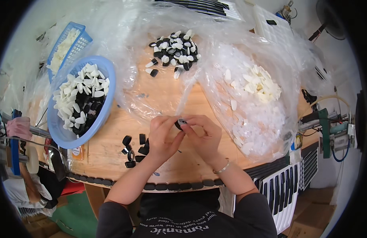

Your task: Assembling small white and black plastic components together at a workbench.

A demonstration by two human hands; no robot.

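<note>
A wooden table point(106, 144) spreads under everything, its curved near edge lined with a row of small dark blocks point(173, 186). Crumpled clear plastic sheeting point(124, 22) covers much of its far part; on the right the plastic lies around cream flat pieces point(263, 83) and many whitish translucent bits point(259, 133). At the left stands a light-blue oval basin point(111, 75), filled with white oval pieces and black ones. Below the table's right side a white rack point(284, 222) carries parallel black strips. Behind the basin sits a blue perforated basket point(82, 43) of cream pieces. Beyond the hands, a mixed heap of black and white pieces point(175, 51) rests at the far middle.

The person's left hand point(164, 133) and right hand point(204, 137) meet above the table, near its middle, thumbs and forefingers pinched together from both sides. Just left of the left hand lie several loose black hollow pieces point(126, 140). A thin bracelet point(222, 167) circles the right wrist. Smallest is the black piece with a grey face point(178, 124), held between both hands' fingertips; the fingers partly hide it.
</note>
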